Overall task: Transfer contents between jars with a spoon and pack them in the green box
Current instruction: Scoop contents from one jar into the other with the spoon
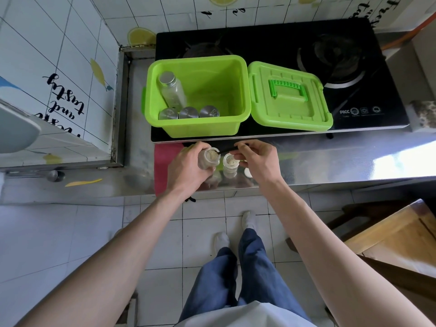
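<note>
A steel bench [330,159] runs along the tiled wall and carries a black glass gas stove [271,43]. On the front of the stove stands the open green box [212,86], and its green lid [290,114] lies handle-up just beside it on the right, touching its side. Inside the box a tall clear bottle [172,90] with a metal cap leans against the left wall, and three metal-capped jars [188,112] sit in a row along the near wall. A red cloth [162,161] lies on the bench in front of the box, partly under the left hand.

The left hand [186,166] holds a small open jar [211,156] of pale powder above the bench, its fingers curled round the body and the mouth tilted to the right. The right hand [257,159] pinches the handle of a black spoon [227,150] between thumb and bent fingers. The bowl of the spoon sits at the mouth of the held jar.

A second open jar [230,165], also holding pale powder, stands upright on the bench between the two hands, just beside the held jar. A small white round thing [247,172], possibly a cap, lies on the bench under the right hand.
</note>
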Available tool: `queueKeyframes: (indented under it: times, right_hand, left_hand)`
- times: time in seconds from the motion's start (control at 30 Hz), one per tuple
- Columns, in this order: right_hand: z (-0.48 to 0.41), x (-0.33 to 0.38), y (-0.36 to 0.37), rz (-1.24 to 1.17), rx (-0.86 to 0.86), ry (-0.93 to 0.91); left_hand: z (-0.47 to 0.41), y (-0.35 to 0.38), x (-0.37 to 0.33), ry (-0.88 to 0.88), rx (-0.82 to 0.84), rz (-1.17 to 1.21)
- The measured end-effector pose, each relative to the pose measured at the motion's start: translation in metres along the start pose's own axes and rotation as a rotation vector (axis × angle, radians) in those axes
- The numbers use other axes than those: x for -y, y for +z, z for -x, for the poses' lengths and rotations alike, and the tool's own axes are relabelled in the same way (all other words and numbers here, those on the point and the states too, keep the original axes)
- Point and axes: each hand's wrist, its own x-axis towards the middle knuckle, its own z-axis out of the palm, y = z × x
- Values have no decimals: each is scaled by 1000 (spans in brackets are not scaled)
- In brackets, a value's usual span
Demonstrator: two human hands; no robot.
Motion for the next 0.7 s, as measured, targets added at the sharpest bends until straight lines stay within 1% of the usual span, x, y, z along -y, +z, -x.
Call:
queueKeyframes:
  times: [0.4, 0.7]
  right_hand:
    - [1, -1, -9, -22, -11, 12]
    - [4, -1, -28, -96, -51, 2]
  left_hand:
    - [-1, 4, 3, -38, 17, 22]
    - [0, 7, 6, -69, 44, 30]
